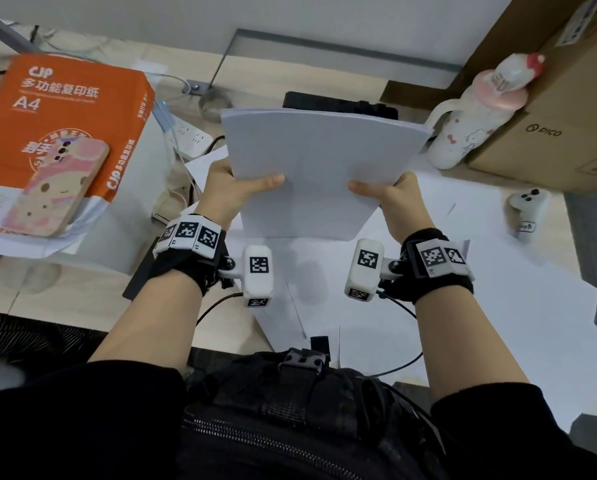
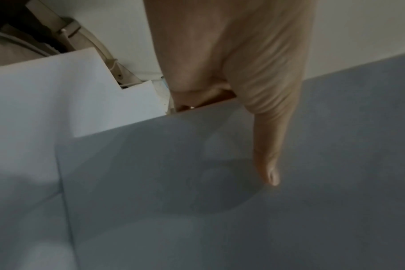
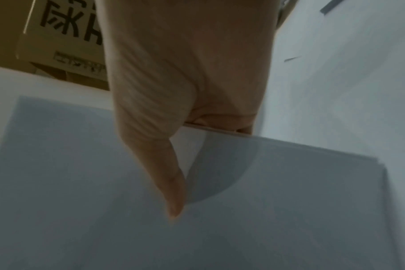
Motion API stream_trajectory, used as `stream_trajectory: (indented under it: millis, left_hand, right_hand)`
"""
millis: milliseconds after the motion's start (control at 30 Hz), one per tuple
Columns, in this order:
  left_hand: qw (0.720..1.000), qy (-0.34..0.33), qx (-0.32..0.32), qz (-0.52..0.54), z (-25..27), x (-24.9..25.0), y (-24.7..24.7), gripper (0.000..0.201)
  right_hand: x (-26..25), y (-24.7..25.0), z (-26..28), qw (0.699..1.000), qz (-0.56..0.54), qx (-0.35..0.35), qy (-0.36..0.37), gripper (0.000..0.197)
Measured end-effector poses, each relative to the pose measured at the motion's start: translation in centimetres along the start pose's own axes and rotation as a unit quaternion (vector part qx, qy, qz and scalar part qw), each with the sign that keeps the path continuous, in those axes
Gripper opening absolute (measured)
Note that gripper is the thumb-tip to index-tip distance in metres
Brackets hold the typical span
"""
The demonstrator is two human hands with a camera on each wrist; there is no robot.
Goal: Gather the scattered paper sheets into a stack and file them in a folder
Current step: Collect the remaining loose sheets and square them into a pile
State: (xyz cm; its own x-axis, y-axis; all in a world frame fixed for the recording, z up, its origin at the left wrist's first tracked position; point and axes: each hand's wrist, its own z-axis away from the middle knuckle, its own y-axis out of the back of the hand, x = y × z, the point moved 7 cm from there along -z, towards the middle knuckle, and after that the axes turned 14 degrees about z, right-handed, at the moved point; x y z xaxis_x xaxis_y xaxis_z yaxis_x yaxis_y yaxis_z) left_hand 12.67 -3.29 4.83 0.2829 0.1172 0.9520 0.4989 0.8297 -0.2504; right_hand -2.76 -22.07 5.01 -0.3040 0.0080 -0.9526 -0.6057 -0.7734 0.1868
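Both hands held the stack of paper [image 1: 321, 168] up above the desk [image 1: 82, 296], left hand [image 1: 228, 188] at 9 o'clock, right hand [image 1: 394, 199] at 3 o'clock, fingers pinching its sides. More loose sheets [image 1: 480, 289] lay below, so gathering looked unfinished; no folder showed yet

The paper stack [image 1: 319, 168] I held was matt white, smooth, its top edge bowed. Loose sheets [image 1: 428, 271] on the desk [image 1: 65, 292] had the same matt finish. The desk showed a pale wood-grain surface. The ream wrapper [image 1: 65, 109] was orange paper with a slight sheen. The phone case [image 1: 54, 188] looked glossy plastic. The bottle [image 1: 470, 123] was smooth white plastic. The box [image 1: 567, 109] was matt brown cardboard. My wrist straps [image 1: 193, 261] were black cloth.
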Motion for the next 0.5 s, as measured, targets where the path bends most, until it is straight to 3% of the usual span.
stream_trajectory:
  millis: [133,267,500]
  left_hand:
    - [0.999,0.032,0.004,-0.015,0.2,-1.5,0.2,0.033]
    - [0.999,0.013,-0.024,-0.026,0.0,-1.2,-0.3,0.034]
    - [0.999,-0.024,-0.01,-0.022,-0.3,-0.3,-0.1,0.033]
  right_hand:
    - [0.8,-0.6,0.4,1.0,0.021,-0.022,-0.007,0.036]
    - [0.4,-0.8,0.4,0.999,0.035,-0.022,0.012,0.037]
    - [-1.1,-0.5,0.4,0.999,0.019,0.005,0.041,0.036]
